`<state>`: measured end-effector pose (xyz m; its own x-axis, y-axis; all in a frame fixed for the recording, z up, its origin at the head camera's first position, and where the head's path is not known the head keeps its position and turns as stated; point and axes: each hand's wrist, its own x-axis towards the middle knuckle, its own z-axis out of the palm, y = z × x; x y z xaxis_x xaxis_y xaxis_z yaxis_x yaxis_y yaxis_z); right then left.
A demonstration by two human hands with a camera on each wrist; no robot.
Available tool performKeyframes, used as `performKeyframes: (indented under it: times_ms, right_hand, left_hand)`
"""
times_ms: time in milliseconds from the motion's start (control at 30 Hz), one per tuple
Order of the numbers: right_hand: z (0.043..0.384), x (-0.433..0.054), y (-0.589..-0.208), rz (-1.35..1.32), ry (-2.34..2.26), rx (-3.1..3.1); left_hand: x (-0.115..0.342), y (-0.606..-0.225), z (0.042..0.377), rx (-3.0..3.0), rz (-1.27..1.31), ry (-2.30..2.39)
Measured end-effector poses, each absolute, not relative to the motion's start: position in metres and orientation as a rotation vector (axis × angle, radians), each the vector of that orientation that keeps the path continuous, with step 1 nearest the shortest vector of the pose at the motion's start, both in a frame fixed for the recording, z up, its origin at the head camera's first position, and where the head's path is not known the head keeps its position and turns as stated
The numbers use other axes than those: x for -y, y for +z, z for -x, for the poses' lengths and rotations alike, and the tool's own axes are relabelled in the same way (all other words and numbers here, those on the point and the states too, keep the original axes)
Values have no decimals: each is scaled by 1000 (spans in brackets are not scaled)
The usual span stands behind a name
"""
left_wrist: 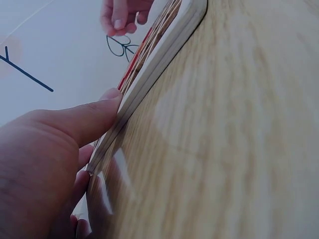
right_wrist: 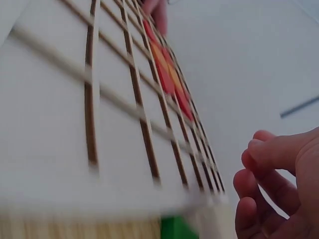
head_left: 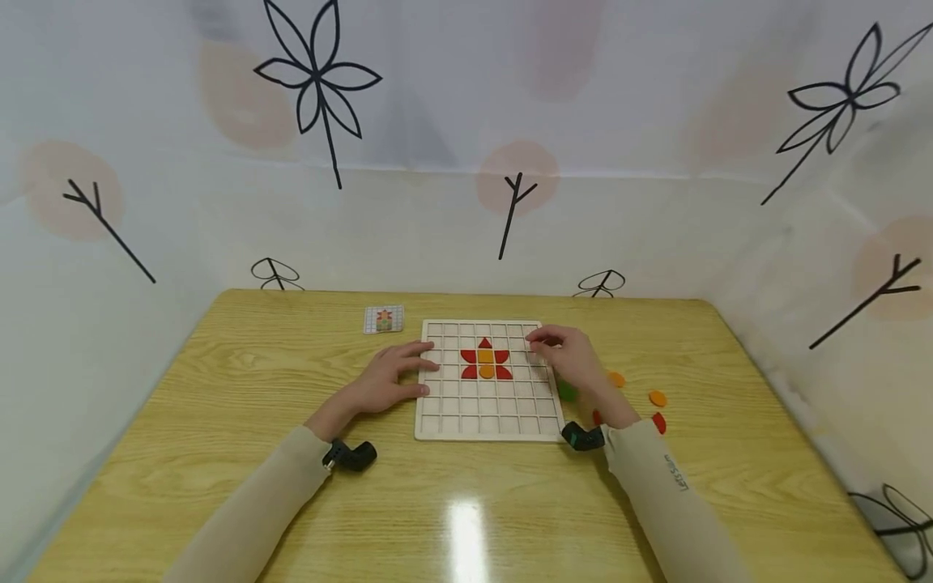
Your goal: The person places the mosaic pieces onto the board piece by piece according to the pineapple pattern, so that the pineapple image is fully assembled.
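A white gridded board (head_left: 445, 409) lies on the table with a figure of flat red and orange pieces in its middle squares. One orange square (head_left: 485, 356) and an orange round piece (head_left: 487, 372) are flanked by red pieces (head_left: 469, 356), under a red triangle (head_left: 484, 343). My left hand (head_left: 388, 376) rests at the board's left edge, its fingers spread and thumb touching the rim. Above the board's upper right squares, my right hand (head_left: 572, 356) pinches thumb against forefinger. A small bit of red shows at those fingertips; its shape is mostly hidden.
Beyond the board's left corner lies a small pattern card (head_left: 384, 319). Right of the board are a green piece (head_left: 565, 391), orange pieces (head_left: 658, 397) and a red piece (head_left: 659, 423). Another red piece (head_left: 598, 417) is partly covered by the right wrist. Printed cloth (head_left: 437, 227) surrounds the table.
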<state>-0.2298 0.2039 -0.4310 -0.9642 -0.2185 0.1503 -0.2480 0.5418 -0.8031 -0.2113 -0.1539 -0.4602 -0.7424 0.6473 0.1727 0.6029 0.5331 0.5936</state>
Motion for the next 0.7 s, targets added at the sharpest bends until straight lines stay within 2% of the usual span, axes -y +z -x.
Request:
performKeyframes:
  times_ms: [133,367,700]
  right_hand:
    - [225,-238,-432,-322,1364,2754]
    - [218,-287,-439,-313,1205,2845]
    - [214,-298,-432,-374,1147,3030]
  left_hand:
    - [154,-460,211,-2694,-1100,998]
    - [154,-461,212,-2700,-1096,995]
    - [153,-460,211,-2690,-1096,1003]
